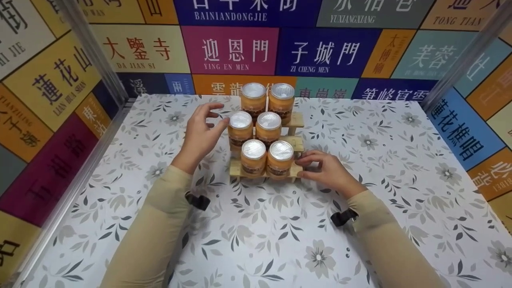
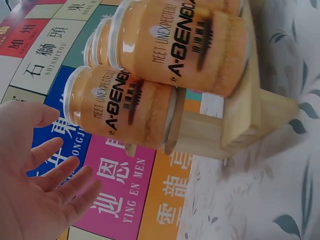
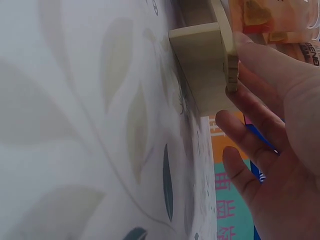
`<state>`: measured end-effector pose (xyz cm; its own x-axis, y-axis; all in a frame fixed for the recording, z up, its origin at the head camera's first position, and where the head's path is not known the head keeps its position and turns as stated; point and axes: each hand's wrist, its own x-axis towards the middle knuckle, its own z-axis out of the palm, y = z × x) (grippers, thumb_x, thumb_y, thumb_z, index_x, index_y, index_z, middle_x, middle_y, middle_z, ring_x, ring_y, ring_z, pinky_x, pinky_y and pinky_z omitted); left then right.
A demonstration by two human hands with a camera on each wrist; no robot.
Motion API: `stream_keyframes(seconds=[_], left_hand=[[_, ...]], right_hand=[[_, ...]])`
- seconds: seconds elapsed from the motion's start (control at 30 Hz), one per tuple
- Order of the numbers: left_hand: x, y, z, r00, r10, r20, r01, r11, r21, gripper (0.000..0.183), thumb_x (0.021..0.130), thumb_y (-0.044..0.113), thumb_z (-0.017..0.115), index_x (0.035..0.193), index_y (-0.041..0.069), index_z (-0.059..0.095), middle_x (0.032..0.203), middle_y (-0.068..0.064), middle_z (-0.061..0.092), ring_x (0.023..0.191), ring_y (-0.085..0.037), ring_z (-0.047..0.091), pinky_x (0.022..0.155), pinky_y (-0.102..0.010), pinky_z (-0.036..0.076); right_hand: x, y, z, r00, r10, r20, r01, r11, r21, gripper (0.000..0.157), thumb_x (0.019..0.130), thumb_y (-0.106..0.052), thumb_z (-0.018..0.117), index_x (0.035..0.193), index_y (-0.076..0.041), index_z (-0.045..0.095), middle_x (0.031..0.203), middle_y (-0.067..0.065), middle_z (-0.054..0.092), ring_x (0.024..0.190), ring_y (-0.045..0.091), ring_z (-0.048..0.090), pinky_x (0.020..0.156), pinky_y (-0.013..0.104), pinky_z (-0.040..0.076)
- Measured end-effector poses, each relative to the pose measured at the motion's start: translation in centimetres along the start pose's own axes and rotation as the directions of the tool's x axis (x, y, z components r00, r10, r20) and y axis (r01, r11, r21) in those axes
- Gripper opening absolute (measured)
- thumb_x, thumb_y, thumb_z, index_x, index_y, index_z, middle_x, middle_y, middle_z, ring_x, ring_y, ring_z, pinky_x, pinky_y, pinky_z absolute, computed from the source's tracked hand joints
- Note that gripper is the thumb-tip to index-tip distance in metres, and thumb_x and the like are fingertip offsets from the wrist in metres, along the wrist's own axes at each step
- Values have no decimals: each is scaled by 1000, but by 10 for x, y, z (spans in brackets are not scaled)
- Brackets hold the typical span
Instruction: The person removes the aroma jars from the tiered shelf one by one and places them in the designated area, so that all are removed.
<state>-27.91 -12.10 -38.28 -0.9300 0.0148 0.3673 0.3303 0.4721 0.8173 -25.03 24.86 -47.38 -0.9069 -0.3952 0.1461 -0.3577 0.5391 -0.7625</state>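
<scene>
Several orange jars with silver lids stand in pairs on a stepped wooden stand [image 1: 297, 145]. On the lowest step are a left jar [image 1: 253, 162] and a right jar [image 1: 280, 162]. My left hand [image 1: 203, 134] is beside the middle-step left jar [image 1: 239, 130], thumb near its lid; in the left wrist view its fingers are spread and hold nothing. At the lowest step's right end is my right hand [image 1: 326, 170]. In the right wrist view, its thumb and index finger meet the end of the wooden step [image 3: 227, 55], without curling round it.
The table [image 1: 256, 232] wears a white covering with grey flowers and leaves. Behind and at both sides rise panels [image 1: 230, 50] with colourful place-name signs. A clear upright edge [image 1: 96, 52] borders the left corner. Black straps [image 1: 198, 201] are on both wrists.
</scene>
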Motion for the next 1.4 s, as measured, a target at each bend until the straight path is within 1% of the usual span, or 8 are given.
stream_keyframes(seconds=[0.13,0.33,0.43,0.53,0.77,0.9,1.13,1.4], left_hand=[[14,5,6,999,7,37,-5,999,-39,44,96,27,72,136,12,62,137,-7,61,120,-23,61,98,-40,53],[33,11,13,991,-22,131,34,996,-88,53,93,33,76,139,11,60,140,-7,61,126,-24,58,106,-42,51],[41,13,14,986,-40,165,54,995,-82,57,92,35,77,141,12,58,142,-7,60,128,-26,57,107,-42,51],[47,13,17,980,-58,189,72,995,-68,59,92,36,77,143,14,56,143,-6,59,128,-26,56,104,-41,52],[61,17,26,973,-81,217,104,990,-100,62,90,32,80,144,13,55,140,-5,60,126,-23,58,104,-37,52],[68,20,31,971,-80,226,109,987,-119,63,88,31,82,142,12,56,138,-7,61,124,-23,59,104,-36,51],[71,21,35,970,-95,225,128,982,-139,60,87,30,83,138,11,59,135,-8,61,120,-21,59,100,-35,52],[72,25,42,972,-126,196,170,959,-227,55,87,23,82,135,10,60,133,-8,62,117,-22,60,97,-32,53]], right_hand=[[0,-2,-2,1000,11,16,-11,1000,-11,34,85,-20,86,117,-13,78,129,8,69,124,27,60,94,49,55],[-1,-6,-4,999,36,30,-35,999,-17,33,85,-20,86,116,-13,78,128,5,70,125,26,61,100,49,54],[2,-7,-3,999,19,30,-18,1000,-5,33,85,-20,86,116,-13,78,126,6,71,125,27,61,104,50,52],[3,-6,-1,1000,5,27,-6,1000,15,32,84,-19,87,115,-12,79,125,7,72,125,28,62,108,51,50],[1,-4,1,1000,18,25,-18,1000,21,31,85,-17,86,114,-11,79,125,9,71,125,30,61,110,53,49],[2,-5,-1,1000,-7,12,7,1000,26,32,84,-15,86,114,-9,79,124,10,71,123,30,62,109,53,50],[1,-4,1,1000,-1,24,0,999,37,31,84,-16,87,113,-10,79,124,9,71,123,29,62,109,51,50],[0,-4,-3,999,40,23,-41,999,34,32,84,-16,87,114,-11,78,127,9,70,125,30,61,106,52,53]])
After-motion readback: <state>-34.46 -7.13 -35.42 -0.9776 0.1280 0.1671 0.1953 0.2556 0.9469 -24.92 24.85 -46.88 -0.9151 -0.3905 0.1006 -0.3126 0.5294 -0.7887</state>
